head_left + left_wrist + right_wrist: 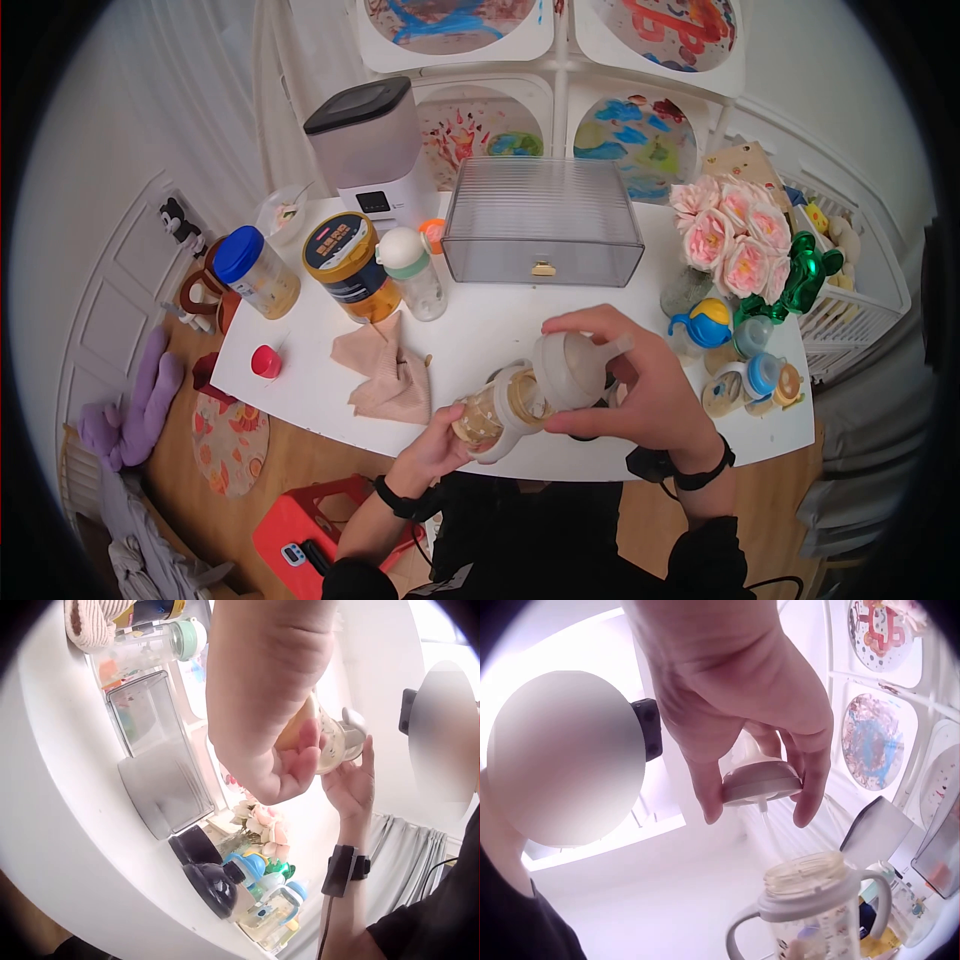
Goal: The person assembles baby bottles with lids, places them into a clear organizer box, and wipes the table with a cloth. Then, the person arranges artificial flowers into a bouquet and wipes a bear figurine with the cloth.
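My left hand (pixel 438 446) grips a clear baby bottle (pixel 482 424) with a pale collar and two side handles, held tilted over the table's front edge. The bottle's threaded mouth is uncovered in the right wrist view. Between thumb and fingers, my right hand (pixel 655 392) holds a whitish bottle lid (pixel 761 782) close to that mouth but apart from it. A thin straw (pixel 764 806) sticks out of the lid's underside. In the left wrist view, the left hand's fingers (pixel 298 761) curl round the bottle.
On the white table (pixel 330 300) lies a beige cloth (pixel 385 370) near a red cup (pixel 266 361). Behind stand a blue-lidded jar (pixel 262 275), a gold-lidded tub (pixel 350 265), a mint-collared bottle (pixel 418 280) and a grey transparent box (pixel 545 220). Several bottles (pixel 735 385) and pink flowers (pixel 740 235) stand right.
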The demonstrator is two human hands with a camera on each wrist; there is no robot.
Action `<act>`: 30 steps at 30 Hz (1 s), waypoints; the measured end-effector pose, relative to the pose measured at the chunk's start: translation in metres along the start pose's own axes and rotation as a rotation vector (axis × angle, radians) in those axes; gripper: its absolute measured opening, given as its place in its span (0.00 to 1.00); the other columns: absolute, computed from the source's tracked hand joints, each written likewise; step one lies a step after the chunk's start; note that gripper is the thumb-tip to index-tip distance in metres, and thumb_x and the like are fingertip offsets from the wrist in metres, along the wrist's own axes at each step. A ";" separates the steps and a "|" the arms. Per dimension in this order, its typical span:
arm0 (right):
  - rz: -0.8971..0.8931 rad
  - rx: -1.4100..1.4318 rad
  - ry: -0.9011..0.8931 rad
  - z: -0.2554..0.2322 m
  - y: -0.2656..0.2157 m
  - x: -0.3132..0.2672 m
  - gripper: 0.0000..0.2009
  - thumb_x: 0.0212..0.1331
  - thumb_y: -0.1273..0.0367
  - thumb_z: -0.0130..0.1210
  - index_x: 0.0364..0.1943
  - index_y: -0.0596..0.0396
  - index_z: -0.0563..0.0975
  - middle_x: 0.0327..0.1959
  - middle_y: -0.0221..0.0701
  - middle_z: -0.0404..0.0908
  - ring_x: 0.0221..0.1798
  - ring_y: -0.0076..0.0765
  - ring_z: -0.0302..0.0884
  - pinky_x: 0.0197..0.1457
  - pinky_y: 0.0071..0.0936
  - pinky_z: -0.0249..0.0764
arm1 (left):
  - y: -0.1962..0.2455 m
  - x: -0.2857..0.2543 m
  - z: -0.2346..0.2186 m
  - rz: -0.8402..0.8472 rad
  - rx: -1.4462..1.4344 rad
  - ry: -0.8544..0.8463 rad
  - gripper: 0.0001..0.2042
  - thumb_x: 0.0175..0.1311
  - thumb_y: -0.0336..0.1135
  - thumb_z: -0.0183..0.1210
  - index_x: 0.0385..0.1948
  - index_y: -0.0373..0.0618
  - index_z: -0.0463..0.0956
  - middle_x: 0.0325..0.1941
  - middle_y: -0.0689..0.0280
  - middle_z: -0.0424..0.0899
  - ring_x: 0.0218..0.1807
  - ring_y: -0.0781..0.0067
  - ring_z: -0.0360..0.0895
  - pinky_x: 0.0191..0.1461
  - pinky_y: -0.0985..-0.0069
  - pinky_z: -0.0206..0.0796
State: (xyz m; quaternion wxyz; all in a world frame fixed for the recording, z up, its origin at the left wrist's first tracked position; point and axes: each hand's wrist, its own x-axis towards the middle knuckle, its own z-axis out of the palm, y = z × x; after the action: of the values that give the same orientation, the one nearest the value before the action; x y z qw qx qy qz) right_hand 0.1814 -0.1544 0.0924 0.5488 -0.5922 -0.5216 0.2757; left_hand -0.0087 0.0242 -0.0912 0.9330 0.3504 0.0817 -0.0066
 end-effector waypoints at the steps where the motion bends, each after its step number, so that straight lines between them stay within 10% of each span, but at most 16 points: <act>1: -0.017 0.020 0.001 0.000 -0.001 0.005 0.34 0.43 0.69 0.76 0.59 0.51 0.73 0.55 0.31 0.74 0.57 0.30 0.75 0.59 0.29 0.75 | 0.001 -0.001 0.004 -0.007 -0.049 0.032 0.30 0.67 0.57 0.51 0.65 0.47 0.64 0.45 0.66 0.78 0.32 0.77 0.71 0.30 0.76 0.61; 8: -0.101 0.126 -0.032 0.003 -0.013 0.027 0.34 0.43 0.71 0.76 0.59 0.54 0.72 0.54 0.30 0.74 0.56 0.27 0.75 0.60 0.28 0.74 | 0.001 0.001 -0.008 -0.029 -0.223 -0.175 0.28 0.67 0.58 0.49 0.63 0.50 0.65 0.46 0.67 0.78 0.29 0.76 0.67 0.30 0.77 0.57; 10: -0.119 0.126 -0.033 0.001 -0.018 0.032 0.34 0.43 0.71 0.76 0.59 0.54 0.72 0.54 0.30 0.74 0.56 0.26 0.75 0.60 0.28 0.74 | 0.004 -0.001 -0.002 -0.056 -0.046 -0.008 0.32 0.60 0.69 0.48 0.55 0.52 0.68 0.29 0.64 0.70 0.25 0.73 0.62 0.30 0.77 0.54; 23: -0.157 0.124 -0.019 0.002 -0.022 0.046 0.34 0.45 0.71 0.76 0.59 0.54 0.71 0.54 0.28 0.75 0.55 0.24 0.75 0.61 0.28 0.71 | 0.000 -0.010 -0.016 -0.062 -0.182 -0.052 0.31 0.63 0.69 0.43 0.50 0.50 0.71 0.25 0.68 0.67 0.24 0.78 0.58 0.32 0.80 0.52; 30: -0.144 0.077 0.014 0.002 -0.013 0.043 0.34 0.45 0.70 0.75 0.59 0.55 0.71 0.55 0.30 0.74 0.56 0.25 0.75 0.61 0.29 0.72 | 0.006 -0.033 -0.009 0.048 -0.101 0.253 0.26 0.67 0.62 0.45 0.48 0.48 0.71 0.24 0.71 0.66 0.24 0.80 0.57 0.30 0.80 0.51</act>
State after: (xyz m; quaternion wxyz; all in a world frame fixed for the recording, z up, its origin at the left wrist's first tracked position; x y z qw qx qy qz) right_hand 0.1885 -0.1165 0.1150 0.5933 -0.5336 -0.5479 0.2512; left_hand -0.0424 0.0333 -0.0884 0.9317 0.3026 0.1904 0.0640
